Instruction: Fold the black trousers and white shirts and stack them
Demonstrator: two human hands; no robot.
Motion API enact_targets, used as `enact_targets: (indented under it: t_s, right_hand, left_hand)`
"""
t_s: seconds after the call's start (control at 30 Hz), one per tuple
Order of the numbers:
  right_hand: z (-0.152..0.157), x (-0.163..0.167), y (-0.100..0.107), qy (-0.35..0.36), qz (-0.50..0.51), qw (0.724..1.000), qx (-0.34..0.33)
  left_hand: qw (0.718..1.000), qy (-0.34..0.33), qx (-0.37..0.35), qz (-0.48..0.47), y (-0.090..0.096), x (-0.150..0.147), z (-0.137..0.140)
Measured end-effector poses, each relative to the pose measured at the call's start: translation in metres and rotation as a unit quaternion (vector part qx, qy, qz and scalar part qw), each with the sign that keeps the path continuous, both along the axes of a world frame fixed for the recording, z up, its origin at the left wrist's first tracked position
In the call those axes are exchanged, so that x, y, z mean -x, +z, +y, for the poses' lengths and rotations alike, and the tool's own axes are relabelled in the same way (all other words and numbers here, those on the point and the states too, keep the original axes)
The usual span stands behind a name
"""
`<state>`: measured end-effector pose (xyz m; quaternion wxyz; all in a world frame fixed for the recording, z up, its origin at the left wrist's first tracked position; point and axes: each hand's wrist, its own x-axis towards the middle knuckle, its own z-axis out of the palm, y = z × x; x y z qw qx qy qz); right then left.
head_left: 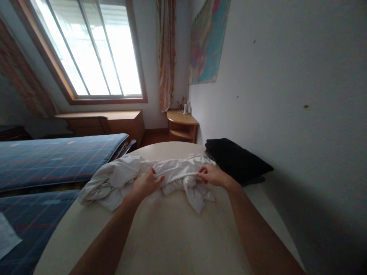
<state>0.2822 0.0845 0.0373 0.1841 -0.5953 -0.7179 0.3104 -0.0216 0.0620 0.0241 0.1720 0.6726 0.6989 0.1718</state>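
A crumpled white garment (174, 170) lies across a round cream tabletop (177, 236); its exact kind does not show. One bunched, twisted part of it (192, 191) hangs toward me near the middle. My left hand (147, 182) rests on the garment's left half, thumb apart from the curled fingers, with nothing clearly pinched. At the right part of the cloth, my right hand (211, 175) has thumb and fingers closed on its near edge. Just beyond that hand sits a folded black cloth (236, 158), apart from the garment.
Blue plaid mattresses (57, 158) lie to the left, one with a white sheet of paper (7, 235) on it. A wooden desk (123, 118) stands under the window. A corner shelf (182, 118) is behind the table, and a white wall (286, 76) rises on the right.
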Motion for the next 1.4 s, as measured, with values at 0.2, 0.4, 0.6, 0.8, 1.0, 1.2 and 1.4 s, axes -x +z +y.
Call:
enact_targets:
  t_s: [0.2, 0.4, 0.6, 0.8, 1.0, 1.2, 1.4]
  right_hand:
    - [-0.016, 0.027, 0.005, 0.132, -0.049, 0.990, -0.013]
    - [-0.015, 0.026, 0.023, 0.086, -0.002, 0.991, -0.105]
    - [-0.003, -0.017, 0.036, -0.141, 0.091, 0.965, -0.203]
    - [-0.002, -0.025, 0.022, -0.155, -0.058, 0.982, -0.091]
    - [-0.010, -0.002, 0.016, -0.048, -0.171, 0.984, 0.015]
    - [-0.011, 0.005, 0.017, -0.053, -0.180, 0.981, -0.055]
    - [-0.005, -0.012, 0.035, -0.153, 0.029, 0.978, -0.139]
  left_hand:
    - [0.998, -0.047, -0.043, -0.026, -0.009, -0.007, -0.003]
    - [0.953, 0.056, -0.160, -0.251, -0.003, 0.006, 0.016]
    - [0.890, 0.146, -0.200, -0.382, 0.008, 0.019, 0.026]
    - [0.984, 0.009, -0.113, -0.138, -0.001, -0.004, 0.006]
    - [0.996, -0.092, -0.005, -0.022, -0.012, -0.028, -0.017]
    - [0.987, -0.133, -0.055, -0.077, -0.021, -0.046, -0.015]
    - [0.970, -0.003, -0.122, -0.211, -0.004, -0.020, 0.005]
